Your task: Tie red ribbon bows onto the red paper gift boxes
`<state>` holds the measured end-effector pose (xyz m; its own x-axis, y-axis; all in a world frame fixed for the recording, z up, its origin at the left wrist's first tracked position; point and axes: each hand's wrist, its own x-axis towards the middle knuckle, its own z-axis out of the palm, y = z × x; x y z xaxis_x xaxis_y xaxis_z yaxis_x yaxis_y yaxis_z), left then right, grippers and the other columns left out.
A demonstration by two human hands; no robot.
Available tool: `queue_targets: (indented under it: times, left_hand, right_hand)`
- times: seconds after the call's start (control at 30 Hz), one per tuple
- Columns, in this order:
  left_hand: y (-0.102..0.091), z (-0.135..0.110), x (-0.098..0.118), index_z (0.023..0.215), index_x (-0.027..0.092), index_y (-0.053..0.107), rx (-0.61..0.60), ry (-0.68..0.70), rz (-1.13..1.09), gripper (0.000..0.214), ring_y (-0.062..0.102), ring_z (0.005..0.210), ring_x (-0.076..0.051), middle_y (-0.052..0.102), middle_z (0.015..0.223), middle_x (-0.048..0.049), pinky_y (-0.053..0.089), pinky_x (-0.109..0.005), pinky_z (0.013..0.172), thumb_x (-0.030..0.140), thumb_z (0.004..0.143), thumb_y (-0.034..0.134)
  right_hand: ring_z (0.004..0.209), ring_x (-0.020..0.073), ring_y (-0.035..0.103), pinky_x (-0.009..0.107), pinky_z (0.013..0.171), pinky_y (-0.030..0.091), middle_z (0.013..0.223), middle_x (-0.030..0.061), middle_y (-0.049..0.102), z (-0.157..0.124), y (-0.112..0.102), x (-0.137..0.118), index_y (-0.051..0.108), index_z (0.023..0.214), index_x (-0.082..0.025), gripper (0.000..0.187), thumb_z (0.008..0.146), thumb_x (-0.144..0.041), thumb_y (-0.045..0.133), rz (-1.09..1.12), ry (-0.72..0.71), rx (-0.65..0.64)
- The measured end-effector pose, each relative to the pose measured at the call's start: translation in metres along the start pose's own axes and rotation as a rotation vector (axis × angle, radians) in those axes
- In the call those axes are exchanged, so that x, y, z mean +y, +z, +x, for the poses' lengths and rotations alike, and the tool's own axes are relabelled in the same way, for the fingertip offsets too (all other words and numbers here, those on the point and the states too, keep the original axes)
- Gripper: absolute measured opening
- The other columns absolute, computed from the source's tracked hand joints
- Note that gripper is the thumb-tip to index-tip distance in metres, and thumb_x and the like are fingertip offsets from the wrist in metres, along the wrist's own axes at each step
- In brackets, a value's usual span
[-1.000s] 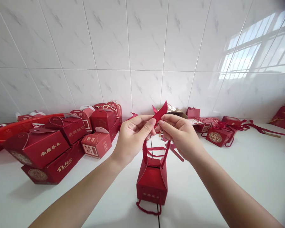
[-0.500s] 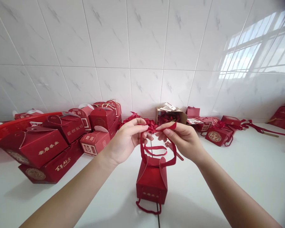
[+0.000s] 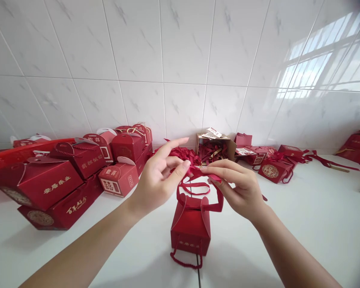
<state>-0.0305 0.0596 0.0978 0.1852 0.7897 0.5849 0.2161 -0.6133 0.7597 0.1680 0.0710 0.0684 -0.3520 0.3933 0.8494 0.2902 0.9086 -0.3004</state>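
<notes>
A small red gift box (image 3: 191, 226) stands upright on the table in front of me, with a twisted cord handle (image 3: 186, 264) hanging from its near side. A red ribbon (image 3: 219, 200) runs through the box's top and rises on both sides to my fingers. My left hand (image 3: 165, 174) pinches the ribbon between thumb and bent fingers, its index finger raised and stretched out. My right hand (image 3: 238, 186) grips the ribbon between thumb and index finger, close beside the left fingertips. The crossing of the ribbon between the hands is partly hidden by fingers.
Several red boxes (image 3: 48, 182) are stacked at the left beside a red plastic basin (image 3: 27, 154). At the back, a cardboard box (image 3: 231, 148) holds ribbons, next to a ribbon heap (image 3: 183, 154). More red boxes (image 3: 274, 170) and loose ribbons lie right.
My left index finger has lifted off and straightened. The right hand has turned and lowered slightly, its fingers closer together. The ribbon is now drawn together between both hands.
</notes>
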Motion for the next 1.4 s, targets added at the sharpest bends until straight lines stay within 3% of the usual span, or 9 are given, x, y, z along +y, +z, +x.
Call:
queue_targets:
  times: [0.13,0.23,0.33,0.53,0.7,0.97,1.1,1.23,1.4]
  left_hand:
    - [-0.005,-0.005,-0.008,0.127,0.026,0.055,0.088,0.429,0.456,0.047,0.057,0.066,-0.013,0.065,0.073,0.0007,0.047,-0.024,0.075,0.019,0.081,0.061]
    - [-0.023,-0.012,-0.023,0.12,0.027,0.06,0.271,0.487,0.73,0.041,0.047,0.057,-0.011,0.05,0.058,0.0042,0.045,-0.021,0.068,0.015,0.081,0.059]
    - [-0.053,-0.029,-0.048,0.115,0.026,0.063,0.336,0.316,0.929,0.034,0.038,0.053,-0.011,0.038,0.053,0.005,0.042,-0.021,0.063,0.017,0.083,0.053]
    - [-0.09,-0.067,-0.098,0.103,0.025,0.064,-0.066,0.068,0.944,0.029,0.057,0.071,-0.016,0.064,0.078,-0.0019,0.043,-0.027,0.074,0.015,0.081,0.046]
    - [-0.057,-0.062,-0.09,0.077,0.021,0.054,-0.067,-0.03,0.717,0.005,0.054,0.08,-0.019,0.056,0.08,-0.0027,0.043,-0.031,0.078,0.025,0.078,0.057]
    - [0.009,-0.055,-0.089,0.085,0.022,0.038,-0.21,-0.276,0.228,0.017,0.047,0.077,-0.014,0.043,0.082,0.001,0.044,-0.029,0.074,0.029,0.082,0.053]
    - [0.016,-0.061,-0.091,0.083,0.023,0.033,-0.216,-0.392,0.145,0.023,0.042,0.064,-0.012,0.039,0.073,0.0046,0.037,-0.024,0.059,0.033,0.083,0.053]
    - [-0.004,-0.057,-0.086,0.081,0.022,0.04,-0.258,-0.455,0.159,0.025,0.036,0.056,-0.011,0.037,0.063,0.0064,0.031,-0.023,0.056,0.044,0.085,0.05]
    - [-0.033,-0.044,-0.082,0.082,0.019,0.054,-0.362,-0.713,0.242,0.015,0.033,0.047,-0.009,0.049,0.056,0.0054,0.026,-0.021,0.048,0.034,0.078,0.054]
  right_hand:
    - [0.085,0.0171,0.061,0.029,0.072,0.049,0.096,0.0061,0.065,-0.017,-0.005,-0.003,0.066,0.103,-0.022,0.024,0.088,-0.011,0.05,-0.023,0.104,0.028]
    - [0.062,0.0147,0.051,0.028,0.056,0.041,0.07,0.0025,0.056,-0.043,-0.018,-0.003,0.06,0.075,-0.02,0.015,0.088,-0.019,0.052,-0.166,0.292,0.116]
    - [0.052,0.0132,0.037,0.028,0.048,0.031,0.057,-0.0006,0.042,-0.085,-0.034,0.006,0.045,0.058,-0.021,0.029,0.085,-0.029,0.053,-0.35,0.527,0.148]
    - [0.046,0.0155,0.046,0.03,0.045,0.039,0.058,0.0007,0.054,-0.148,-0.051,0.041,0.056,0.063,-0.022,0.029,0.082,-0.045,0.053,-0.499,0.936,0.016]
    - [0.089,0.0252,0.064,0.036,0.066,0.054,0.112,0.011,0.061,-0.127,-0.031,0.045,0.062,0.107,-0.023,0.034,0.088,-0.047,0.047,-0.406,0.87,0.072]
    - [0.085,0.0189,0.061,0.034,0.073,0.052,0.101,0.006,0.059,-0.095,0.043,0.01,0.037,0.136,-0.027,0.051,0.091,-0.049,0.045,0.206,0.89,-0.164]
    - [0.048,0.0098,0.041,0.022,0.044,0.035,0.067,-0.0067,0.044,-0.095,0.053,0.014,0.039,0.124,-0.024,0.051,0.087,-0.057,0.047,0.513,1.104,-0.08]
    - [0.049,0.0076,0.028,0.021,0.044,0.026,0.059,-0.0083,0.035,-0.094,0.028,0.02,0.043,0.082,-0.021,0.036,0.081,-0.053,0.059,0.473,1.003,-0.021]
    - [0.059,0.0114,0.043,0.028,0.054,0.039,0.073,0.0021,0.051,-0.091,-0.001,0.018,0.05,0.056,-0.017,0.042,0.09,-0.042,0.047,0.306,0.872,-0.348]
